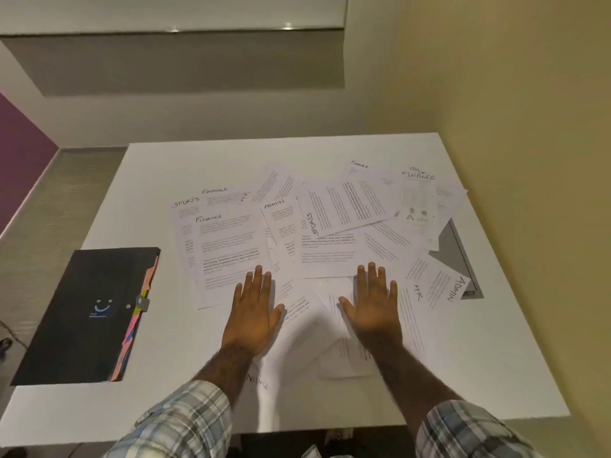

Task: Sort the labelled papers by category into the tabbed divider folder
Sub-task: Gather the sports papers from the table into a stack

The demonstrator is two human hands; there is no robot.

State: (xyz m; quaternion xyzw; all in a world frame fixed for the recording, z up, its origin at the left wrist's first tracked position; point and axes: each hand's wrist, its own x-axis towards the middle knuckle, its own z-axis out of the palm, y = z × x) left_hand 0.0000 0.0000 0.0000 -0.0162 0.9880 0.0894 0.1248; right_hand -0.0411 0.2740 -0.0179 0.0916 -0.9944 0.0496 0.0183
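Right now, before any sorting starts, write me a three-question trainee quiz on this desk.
1. True or false: the black folder lies closed beside the left hand.
2. Which handwritten label is NOT visible on the scattered papers? A) FINANCE B) LEGAL C) SPORTS D) ADMIN
3. Fill in: both hands, the right hand included, lie ____ with fingers spread over the papers, holding nothing.

Key: 1 true; 2 B; 3 flat.

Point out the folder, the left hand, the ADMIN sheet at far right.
folder [76, 312]: head view, black cover.
left hand [253, 314]: head view, back of hand.
ADMIN sheet [444, 285]: head view, printed text.
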